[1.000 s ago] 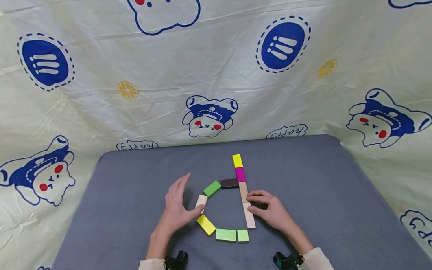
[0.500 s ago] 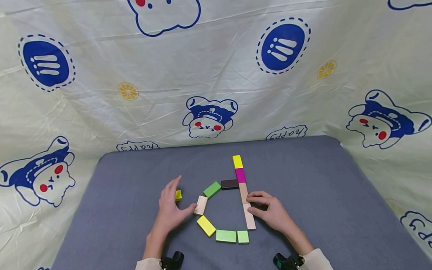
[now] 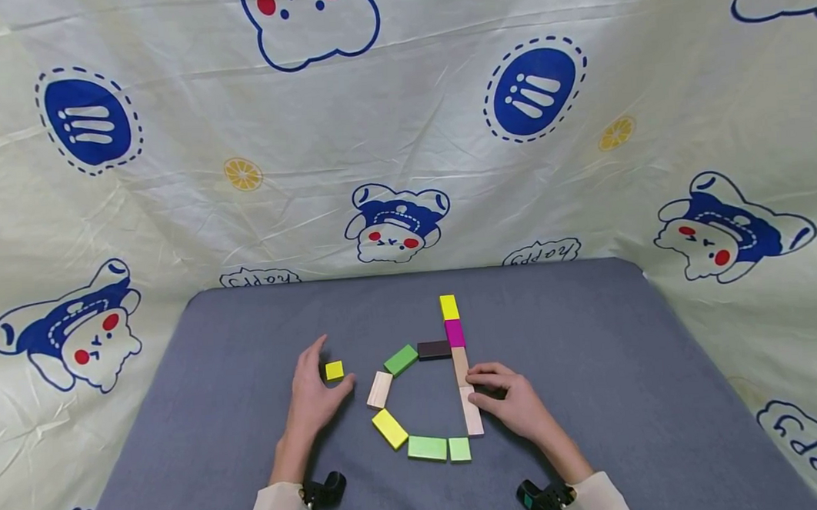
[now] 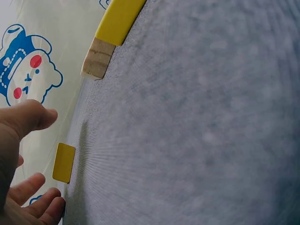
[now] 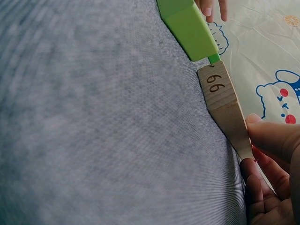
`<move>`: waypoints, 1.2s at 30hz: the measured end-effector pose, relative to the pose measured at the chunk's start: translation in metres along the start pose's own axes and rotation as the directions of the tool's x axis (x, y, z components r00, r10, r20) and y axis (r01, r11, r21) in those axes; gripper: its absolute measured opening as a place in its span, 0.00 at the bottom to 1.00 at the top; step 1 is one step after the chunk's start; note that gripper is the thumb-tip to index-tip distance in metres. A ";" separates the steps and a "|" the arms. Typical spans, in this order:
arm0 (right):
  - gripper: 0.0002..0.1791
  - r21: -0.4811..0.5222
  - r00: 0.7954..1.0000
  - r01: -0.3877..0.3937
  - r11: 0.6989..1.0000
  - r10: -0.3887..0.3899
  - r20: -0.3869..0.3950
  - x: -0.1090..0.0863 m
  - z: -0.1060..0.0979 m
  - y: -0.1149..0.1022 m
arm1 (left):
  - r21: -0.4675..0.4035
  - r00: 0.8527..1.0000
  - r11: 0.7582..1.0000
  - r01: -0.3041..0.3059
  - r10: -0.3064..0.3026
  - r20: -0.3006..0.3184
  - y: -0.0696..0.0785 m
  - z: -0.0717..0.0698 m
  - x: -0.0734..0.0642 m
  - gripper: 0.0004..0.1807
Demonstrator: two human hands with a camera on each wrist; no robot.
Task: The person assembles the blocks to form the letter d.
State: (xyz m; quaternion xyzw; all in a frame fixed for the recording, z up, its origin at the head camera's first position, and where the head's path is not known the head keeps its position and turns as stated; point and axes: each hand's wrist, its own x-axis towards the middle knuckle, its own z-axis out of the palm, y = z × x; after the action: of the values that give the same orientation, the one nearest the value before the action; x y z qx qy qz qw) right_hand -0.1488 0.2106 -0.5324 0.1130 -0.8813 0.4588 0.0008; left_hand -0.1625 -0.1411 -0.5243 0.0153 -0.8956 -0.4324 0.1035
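Observation:
In the head view my left hand [image 3: 310, 396] lies beside a small yellow block [image 3: 334, 371], fingers apart and nothing gripped. The left wrist view shows that block [image 4: 63, 162] in the gap between thumb and fingers, with space around it. My right hand [image 3: 516, 403] rests its thumb and fingertips against the right side of a column: a pale wooden block [image 3: 472, 415], a tan block [image 3: 460, 366], a magenta block [image 3: 455, 333] and a yellow block [image 3: 449, 307]. In the right wrist view, the thumb touches a wooden block marked with digits [image 5: 225, 105].
A curve of flat blocks bulges left from the column: a dark block [image 3: 434, 351], a green block [image 3: 402, 360], a pale block [image 3: 379, 390], a yellow block [image 3: 390, 428], a light green block [image 3: 427, 448] and a light green square block [image 3: 459, 449]. All lie on the grey cloth-covered table [image 3: 593, 338].
My left hand has moved left, away from the pale block in the curve, to beside the small yellow block, which has come into view. The right hand stays in place.

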 end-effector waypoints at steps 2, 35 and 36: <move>0.17 -0.001 1.000 -0.007 1.000 0.007 -0.001 0.000 0.000 0.000 | 0.006 1.000 1.000 0.002 -0.002 -0.005 -0.001 0.001 0.000 0.45; 0.16 0.020 1.000 -0.030 0.999 0.030 0.003 0.001 0.001 0.001 | 0.095 0.999 0.995 -0.023 0.020 0.034 -0.002 0.002 0.003 0.26; 0.16 0.019 0.999 -0.032 0.999 0.031 0.005 0.001 0.001 0.001 | 0.098 0.999 0.995 -0.028 0.025 0.033 -0.002 0.001 0.003 0.25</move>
State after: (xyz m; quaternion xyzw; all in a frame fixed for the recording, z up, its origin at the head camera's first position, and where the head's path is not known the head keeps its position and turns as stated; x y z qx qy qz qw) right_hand -0.1496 0.2095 -0.5336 0.1002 -0.8786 0.4669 -0.0096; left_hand -0.1655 -0.1418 -0.5267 0.0017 -0.9174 -0.3866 0.0943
